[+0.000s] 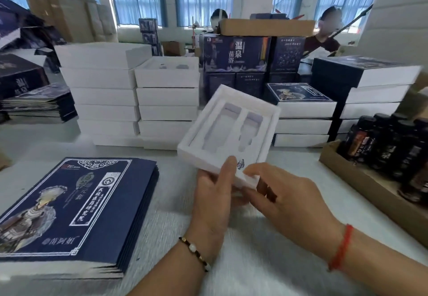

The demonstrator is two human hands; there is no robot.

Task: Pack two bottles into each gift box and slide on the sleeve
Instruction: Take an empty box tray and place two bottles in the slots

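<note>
Left hand [214, 193] and right hand [284, 193] fingers grasping empty white gift box [228, 131] near edge, tilted above table [171, 207], dark bottles [391, 142] right

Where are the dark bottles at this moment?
In the head view, the dark bottles stand in an open cardboard tray at the right edge of the table, right of the white gift box.
</note>
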